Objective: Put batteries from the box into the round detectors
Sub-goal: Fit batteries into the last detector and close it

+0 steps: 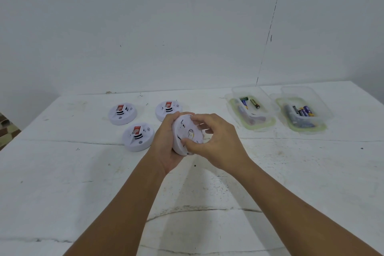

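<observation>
Your left hand (166, 143) cups the round detector (186, 134), tilted on edge above the table (291, 172). Your right hand (216, 141) pinches its back face, fingertips (194, 118) on top, thumb below.

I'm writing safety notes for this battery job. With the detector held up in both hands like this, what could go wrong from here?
The held detector is above the table, gripped by the left hand while the right hand works its back; a slip could drop it. It hangs close to the detector behind it, so a fall might knock that one. Both battery boxes stand open, so a careless reach could tip one.
</observation>
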A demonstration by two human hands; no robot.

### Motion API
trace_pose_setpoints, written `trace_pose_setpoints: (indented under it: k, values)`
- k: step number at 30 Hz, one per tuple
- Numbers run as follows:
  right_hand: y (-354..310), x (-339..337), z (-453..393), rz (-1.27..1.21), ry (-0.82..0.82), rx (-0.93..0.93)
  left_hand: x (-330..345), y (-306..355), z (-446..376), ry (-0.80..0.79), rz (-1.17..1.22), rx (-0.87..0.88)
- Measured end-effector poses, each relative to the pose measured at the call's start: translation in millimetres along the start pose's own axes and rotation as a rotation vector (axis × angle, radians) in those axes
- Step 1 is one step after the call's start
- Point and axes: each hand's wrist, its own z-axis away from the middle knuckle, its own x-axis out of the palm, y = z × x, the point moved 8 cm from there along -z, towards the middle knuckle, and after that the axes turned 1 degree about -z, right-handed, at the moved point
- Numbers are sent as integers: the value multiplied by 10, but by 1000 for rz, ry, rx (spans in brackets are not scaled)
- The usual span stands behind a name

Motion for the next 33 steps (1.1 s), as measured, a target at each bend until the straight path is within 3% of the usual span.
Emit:
trace_pose_setpoints:
  k: [12, 17, 22, 25, 33]
  values:
    - [-38, 25, 26, 21, 23, -72, 115, 29, 40, -51, 110, 13]
    - [-25, -100, 48, -181, 96, 18, 96, 67, 58, -29, 100, 1]
    - [-162, -178, 52, 37, 255, -253, 133, 56, 73, -38, 158, -8]
    - [-163, -154, 71, 89, 316, -306, 160, 23, 83, -68, 191, -44]
    - [-116, 152, 122, 213, 144, -370, 102, 34, 107, -68, 219, -56]
